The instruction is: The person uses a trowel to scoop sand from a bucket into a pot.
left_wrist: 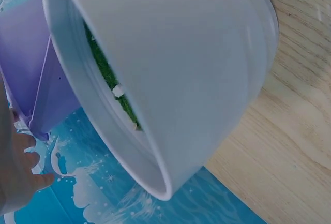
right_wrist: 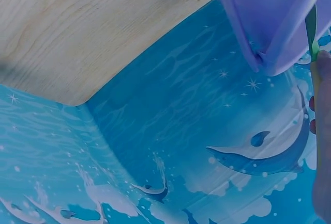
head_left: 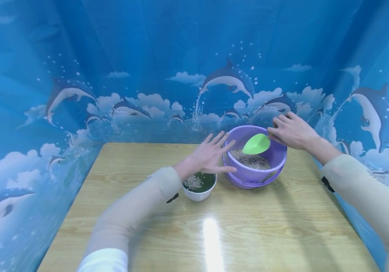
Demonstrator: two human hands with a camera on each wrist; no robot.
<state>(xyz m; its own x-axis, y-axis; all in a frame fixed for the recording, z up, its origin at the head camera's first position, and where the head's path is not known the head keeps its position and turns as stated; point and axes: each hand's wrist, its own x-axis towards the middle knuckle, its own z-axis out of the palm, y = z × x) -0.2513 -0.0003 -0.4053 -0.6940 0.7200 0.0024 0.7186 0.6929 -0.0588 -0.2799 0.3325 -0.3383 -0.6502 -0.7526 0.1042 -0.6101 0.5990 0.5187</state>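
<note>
In the head view my right hand (head_left: 293, 131) grips the yellow handle of a green toy shovel (head_left: 257, 144). The shovel's blade is over the mouth of a purple bucket (head_left: 248, 175) with pale gravel (head_left: 253, 160) at the bottom. My left hand (head_left: 211, 154) is spread, palm down, at the bucket's left rim; whether it touches the rim I cannot tell. Below that hand stands a white bowl (head_left: 197, 196), green inside, with pale gravel (head_left: 193, 183) on its left part. The left wrist view shows the bowl's white wall (left_wrist: 191, 63) up close.
A wooden table (head_left: 140, 234) carries the bowl and bucket, with a bright light reflection in front of them. Blue dolphin-print sheeting (head_left: 167, 49) surrounds its back and sides. The bucket's purple carrying handle (head_left: 265, 182) hangs down its front.
</note>
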